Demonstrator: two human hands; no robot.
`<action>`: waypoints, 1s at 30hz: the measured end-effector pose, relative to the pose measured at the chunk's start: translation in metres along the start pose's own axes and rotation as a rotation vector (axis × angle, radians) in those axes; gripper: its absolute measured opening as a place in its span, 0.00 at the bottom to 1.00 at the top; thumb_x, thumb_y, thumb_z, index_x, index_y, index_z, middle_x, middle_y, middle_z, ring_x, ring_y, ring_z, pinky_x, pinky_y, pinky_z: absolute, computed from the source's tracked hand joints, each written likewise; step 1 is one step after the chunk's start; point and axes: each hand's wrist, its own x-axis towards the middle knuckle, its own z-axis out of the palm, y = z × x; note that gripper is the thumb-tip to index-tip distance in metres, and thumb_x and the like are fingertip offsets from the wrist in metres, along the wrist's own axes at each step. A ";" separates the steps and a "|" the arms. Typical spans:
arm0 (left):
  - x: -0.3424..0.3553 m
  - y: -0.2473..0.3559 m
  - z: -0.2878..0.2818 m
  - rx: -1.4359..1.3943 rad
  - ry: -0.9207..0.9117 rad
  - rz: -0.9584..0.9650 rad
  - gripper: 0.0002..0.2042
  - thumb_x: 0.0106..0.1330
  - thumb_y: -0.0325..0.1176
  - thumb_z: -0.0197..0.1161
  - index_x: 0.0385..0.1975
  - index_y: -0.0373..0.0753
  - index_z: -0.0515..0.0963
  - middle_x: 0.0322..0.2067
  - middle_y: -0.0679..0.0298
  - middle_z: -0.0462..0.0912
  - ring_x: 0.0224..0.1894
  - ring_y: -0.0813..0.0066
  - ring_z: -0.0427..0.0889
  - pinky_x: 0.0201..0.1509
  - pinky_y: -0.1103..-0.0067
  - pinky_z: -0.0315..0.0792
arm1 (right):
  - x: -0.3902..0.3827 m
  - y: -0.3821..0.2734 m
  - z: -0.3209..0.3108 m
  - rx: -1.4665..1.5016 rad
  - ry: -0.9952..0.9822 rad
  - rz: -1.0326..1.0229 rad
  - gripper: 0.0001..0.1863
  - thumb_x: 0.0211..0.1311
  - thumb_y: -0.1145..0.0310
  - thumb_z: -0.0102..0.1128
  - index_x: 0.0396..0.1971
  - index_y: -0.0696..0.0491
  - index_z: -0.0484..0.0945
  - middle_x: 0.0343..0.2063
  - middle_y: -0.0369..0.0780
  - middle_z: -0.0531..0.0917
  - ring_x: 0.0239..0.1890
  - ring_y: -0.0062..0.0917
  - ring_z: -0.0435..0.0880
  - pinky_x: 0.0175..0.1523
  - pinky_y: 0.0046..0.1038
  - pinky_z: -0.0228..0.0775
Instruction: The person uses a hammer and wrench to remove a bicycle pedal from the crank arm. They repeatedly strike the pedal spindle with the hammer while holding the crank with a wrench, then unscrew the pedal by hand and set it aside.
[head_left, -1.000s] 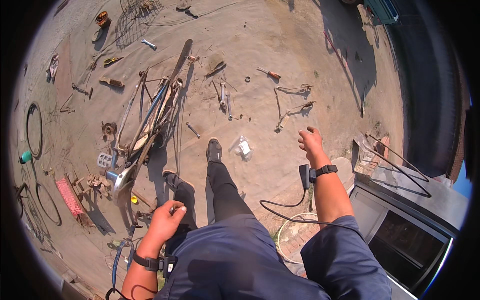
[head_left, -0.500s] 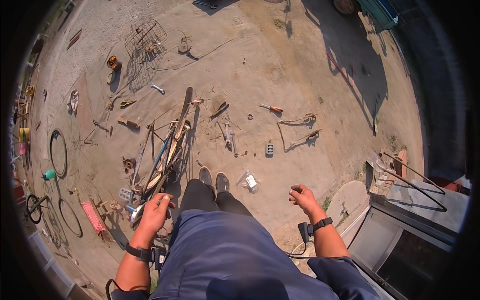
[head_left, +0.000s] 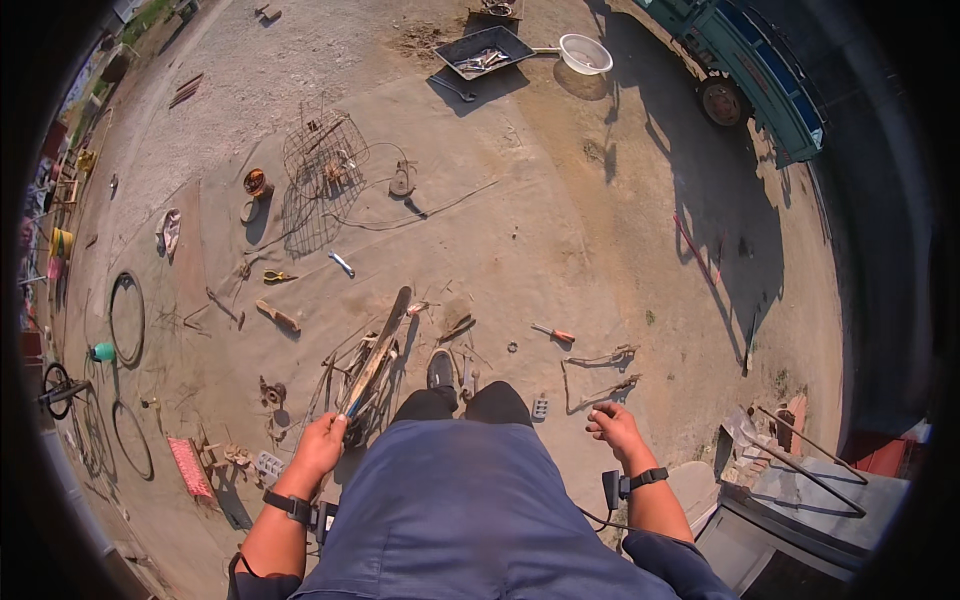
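My left hand hangs low on the left with its fingers curled together, and I see nothing in it. In the picture it overlaps the near end of a heap of bicycle frame parts, among them a long dark curved strip and a blue tube. My right hand is held out on the right, fingers loosely bent and apart, empty. Closest to it on the ground is a rusty bent metal bracket. A small grey block with holes lies between that bracket and my legs.
An orange-handled screwdriver, yellow-handled pliers and a hammer lie around. Farther off are a wire basket, a black tray of tools, a white basin and a green truck. Tyres lie left.
The ground things have shifted down in the picture, bringing the tray, basin and more of the truck into view. One shoe shows instead of two. Both hands stay low at my sides.
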 end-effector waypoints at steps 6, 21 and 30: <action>0.056 0.043 -0.026 -0.015 0.166 -0.111 0.19 0.77 0.46 0.54 0.49 0.35 0.81 0.35 0.47 0.86 0.40 0.50 0.86 0.48 0.66 0.77 | 0.062 -0.102 -0.019 -0.104 0.014 0.106 0.19 0.71 0.65 0.63 0.56 0.58 0.77 0.42 0.40 0.86 0.35 0.26 0.88 0.37 0.27 0.77; 0.115 0.147 0.021 -0.845 0.337 -0.753 0.12 0.77 0.37 0.55 0.46 0.36 0.81 0.32 0.57 0.86 0.27 0.71 0.85 0.28 0.76 0.75 | 0.308 -0.574 0.013 -0.556 -0.049 -0.204 0.18 0.70 0.64 0.62 0.55 0.57 0.78 0.40 0.41 0.86 0.35 0.30 0.89 0.37 0.30 0.78; 0.132 0.121 0.043 -1.085 0.400 -0.789 0.12 0.72 0.35 0.58 0.42 0.31 0.81 0.31 0.56 0.87 0.28 0.68 0.88 0.27 0.72 0.78 | 0.335 -0.721 0.323 -0.894 -0.456 -0.397 0.18 0.74 0.64 0.60 0.57 0.58 0.78 0.44 0.41 0.87 0.40 0.28 0.89 0.43 0.30 0.79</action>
